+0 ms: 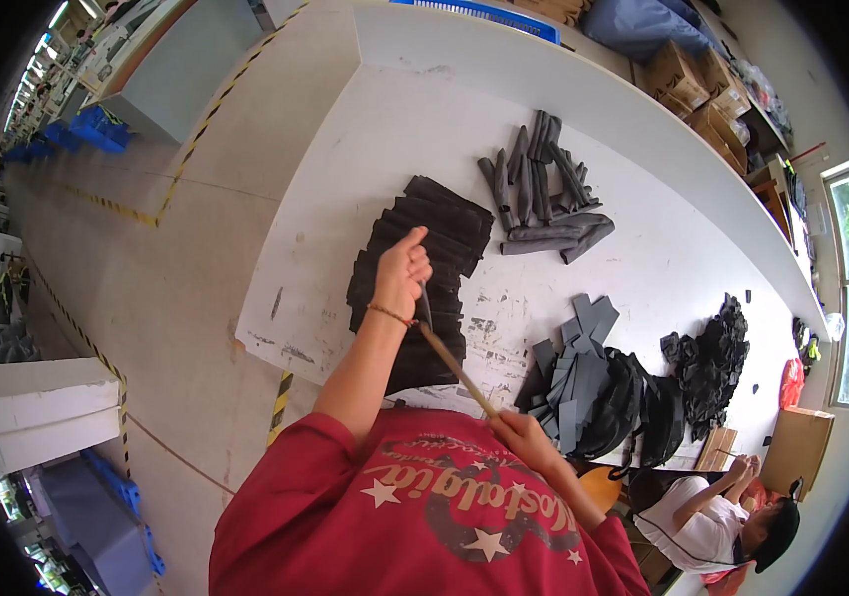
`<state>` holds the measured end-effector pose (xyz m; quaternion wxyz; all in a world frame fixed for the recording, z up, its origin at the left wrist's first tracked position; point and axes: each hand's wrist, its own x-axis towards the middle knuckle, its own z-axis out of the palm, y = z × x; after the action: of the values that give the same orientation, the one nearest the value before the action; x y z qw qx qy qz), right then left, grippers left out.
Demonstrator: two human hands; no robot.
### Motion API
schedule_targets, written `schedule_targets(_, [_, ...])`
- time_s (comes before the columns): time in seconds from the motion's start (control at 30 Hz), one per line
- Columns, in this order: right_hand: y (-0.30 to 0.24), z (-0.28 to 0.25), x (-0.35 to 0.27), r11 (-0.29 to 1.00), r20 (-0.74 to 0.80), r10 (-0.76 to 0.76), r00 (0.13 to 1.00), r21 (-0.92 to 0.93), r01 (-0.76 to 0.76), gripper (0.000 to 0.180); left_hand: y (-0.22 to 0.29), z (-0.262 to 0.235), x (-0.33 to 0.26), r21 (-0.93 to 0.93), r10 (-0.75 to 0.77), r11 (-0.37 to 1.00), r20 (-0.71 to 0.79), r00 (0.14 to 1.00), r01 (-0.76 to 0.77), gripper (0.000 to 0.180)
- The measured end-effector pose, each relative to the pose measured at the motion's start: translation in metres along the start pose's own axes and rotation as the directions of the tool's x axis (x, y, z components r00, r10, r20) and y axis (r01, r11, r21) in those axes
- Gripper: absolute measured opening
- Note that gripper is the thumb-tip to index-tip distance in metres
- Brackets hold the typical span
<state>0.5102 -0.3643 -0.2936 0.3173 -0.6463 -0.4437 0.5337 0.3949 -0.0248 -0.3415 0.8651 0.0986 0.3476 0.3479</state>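
My right hand [526, 440], close to my chest, is wrapped round a thin wooden stick [459, 371] that slants up and left. At the stick's far end is a narrow dark strip of material [426, 306]. My left hand [402, 273] is closed on this strip, though the fingers hide its end and how it joins the stick. Beneath the left hand and forearm lies a row of overlapping black fabric pieces [429, 214]. Beyond it, to the right, rests a loose pile of dark grey fabric tubes [541, 189].
The white table [315, 228] has a raised wall [524, 65] along its far side. Flat grey strips [578, 377], black strapped pieces [628, 407] and a heap of black scraps [712, 353] lie rightward. Lower right, a co-worker in a white top [688, 512] sits near a cardboard box [797, 452].
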Motion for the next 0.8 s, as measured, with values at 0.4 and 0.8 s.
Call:
schedule_targets(0.4, [-0.065, -0.008, 0.089, 0.944, -0.333, -0.325, 0.885, -0.064, 0.323, 0.016, -0.093, 0.002, -0.021, -0.189, -0.430, 0.889, -0.026, 0.903, 0.418, 0.027])
schedule_targets(0.8, [-0.057, -0.048, 0.104, 0.961, -0.659, -0.176, 0.731, 0.047, 0.273, 0.012, -0.107, 0.034, -0.121, 0.715, -0.411, 0.698, 0.341, 0.846, 0.051, 0.026])
